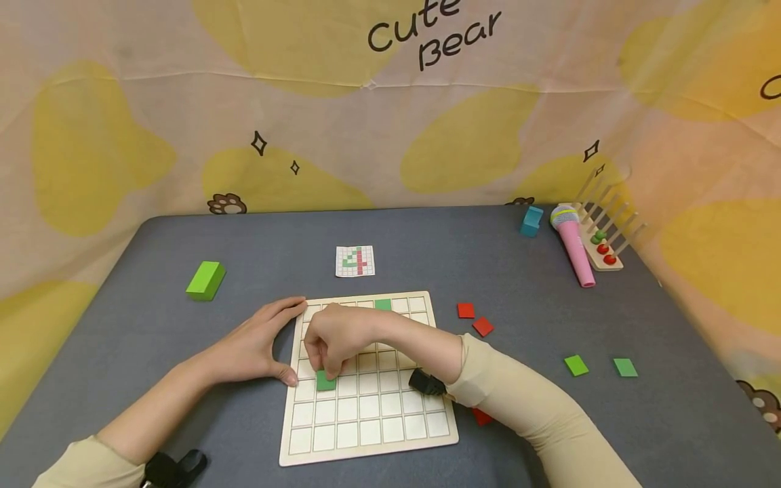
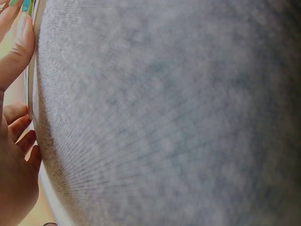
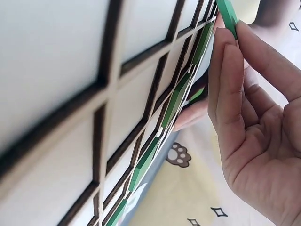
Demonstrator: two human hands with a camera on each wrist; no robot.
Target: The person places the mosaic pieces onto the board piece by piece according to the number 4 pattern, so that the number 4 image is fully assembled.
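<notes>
A white gridded wooden board (image 1: pixel 369 449) lies on the dark grey table. My right hand (image 1: pixel 342 333) reaches across it and pinches a green square tile (image 3: pixel 227 16) between thumb and fingertips, over a cell near the left side. Spread along the board's left edge, my left hand (image 1: pixel 259 344) touches it with thumb and fingers. One green tile (image 1: pixel 383 305) sits in the board's top row. The right wrist view shows several green tiles (image 3: pixel 175 99) in a diagonal-looking line on the grid; my right hand and forearm hide most of them in the head view.
Behind the board lies a small gridded pattern card (image 1: pixel 355 261). Red tiles (image 1: pixel 466 310) and green tiles (image 1: pixel 576 366) are scattered to the right. A green block (image 1: pixel 206 280) stands at left; a blue block (image 1: pixel 531 221), pink microphone (image 1: pixel 573 247) and peg stand (image 1: pixel 604 263) are back right.
</notes>
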